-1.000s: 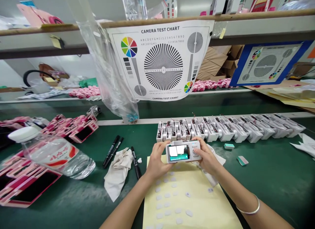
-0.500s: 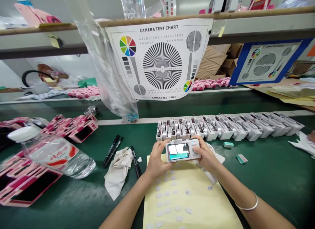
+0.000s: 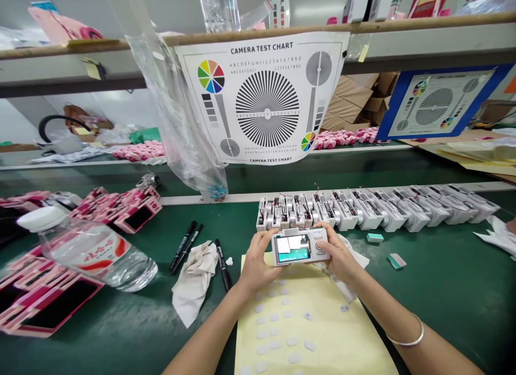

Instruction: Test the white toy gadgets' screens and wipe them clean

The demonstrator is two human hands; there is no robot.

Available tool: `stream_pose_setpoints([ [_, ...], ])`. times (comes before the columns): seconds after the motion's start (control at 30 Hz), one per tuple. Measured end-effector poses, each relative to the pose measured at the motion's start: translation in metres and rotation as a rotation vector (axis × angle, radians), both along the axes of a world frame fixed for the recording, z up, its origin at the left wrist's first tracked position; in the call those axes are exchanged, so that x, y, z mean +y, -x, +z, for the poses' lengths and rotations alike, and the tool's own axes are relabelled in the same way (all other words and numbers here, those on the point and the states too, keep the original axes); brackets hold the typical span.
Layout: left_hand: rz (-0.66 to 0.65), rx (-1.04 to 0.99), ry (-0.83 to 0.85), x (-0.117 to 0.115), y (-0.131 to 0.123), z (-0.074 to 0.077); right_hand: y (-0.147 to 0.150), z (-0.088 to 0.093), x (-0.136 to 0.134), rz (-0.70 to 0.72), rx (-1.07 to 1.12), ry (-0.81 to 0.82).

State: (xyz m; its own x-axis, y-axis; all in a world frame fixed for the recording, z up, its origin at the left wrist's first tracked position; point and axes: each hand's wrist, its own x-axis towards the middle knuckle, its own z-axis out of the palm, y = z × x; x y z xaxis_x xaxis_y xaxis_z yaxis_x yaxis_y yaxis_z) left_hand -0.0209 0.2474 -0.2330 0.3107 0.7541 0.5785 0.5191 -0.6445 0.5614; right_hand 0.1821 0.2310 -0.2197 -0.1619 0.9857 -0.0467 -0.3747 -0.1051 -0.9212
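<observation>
Holding a white compact digital camera upright in front of the body, both hands grip it firmly by its short ends, with its lit screen facing the person. The left hand wraps closed around the left end, while the right hand curls around the right end, its thumb beside the round buttons. The camera hovers over a yellow backing sheet dotted with pale oval stickers, and a silver bangle circles the right wrist. A white cloth lies bunched under the right hand, and a row of open, wired silver camera bodies sits just beyond both hands.

On the green surface to the left are a crumpled cloth, three black marker pens, a water bottle on its side and heaps of pink camera shells. To the right lie two small mint-green pieces — one tilted, one flat. Straight ahead, a camera test chart hangs from a wooden shelf beside a clear plastic bag, and a second, blue-framed chart stands to its right.
</observation>
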Motion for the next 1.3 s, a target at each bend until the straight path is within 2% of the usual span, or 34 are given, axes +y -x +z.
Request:
stream_pose_setpoints([
  [0.47,0.004,-0.005,-0.029,-0.0013,-0.0013,-0.0007,0.0003,-0.0001,-0.0003,0.004,0.008,0.000],
  [0.8,0.011,0.035,-0.084,-0.0053,-0.0035,-0.0023,0.0039,-0.0017,-0.0009,-0.084,-0.022,0.034],
  [1.3,0.012,0.036,-0.065,-0.0051,-0.0037,-0.0009,0.0035,-0.0031,-0.0004,-0.043,-0.024,0.032],
])
